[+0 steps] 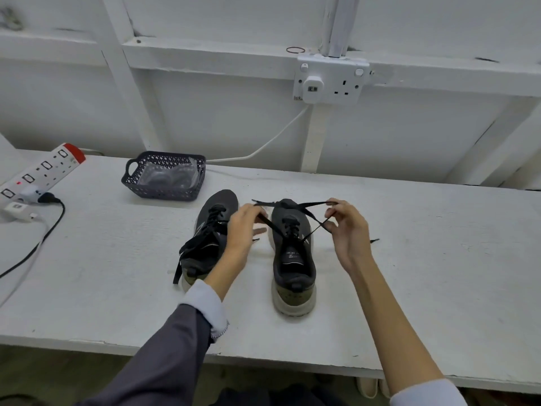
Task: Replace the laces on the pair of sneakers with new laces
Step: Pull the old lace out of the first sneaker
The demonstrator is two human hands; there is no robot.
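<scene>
View from the head camera, looking down at a white table. Two dark sneakers are standing side by side, each with its long axis running straight away from the person: toes are pointing toward the wall, heels toward the table's near edge.

The right sneaker is sitting upright between the two hands, its toe lying just beyond the fingertips and its heel well nearer the person than the fingers. A black lace is rising from its upper eyelets and stretching across above the toe.

The left hand is pinching one part of this lace between thumb and curled fingers, while one finger is lying straighter beneath them. The right hand is pinching the lace between thumb and forefinger at the top; its lower fingers are curling by a second strand, and whether they are gripping it cannot be told. The strands are crossing between the two sets of fingers.

The left sneaker is lying partly under the left hand and wrist, its own loose lace trailing over its outer side toward the heel.

Beyond the left fingers a dark basket is holding clear plastic packets. Farther left a power strip is resting on the table, and a wall socket is showing above the fingers.
</scene>
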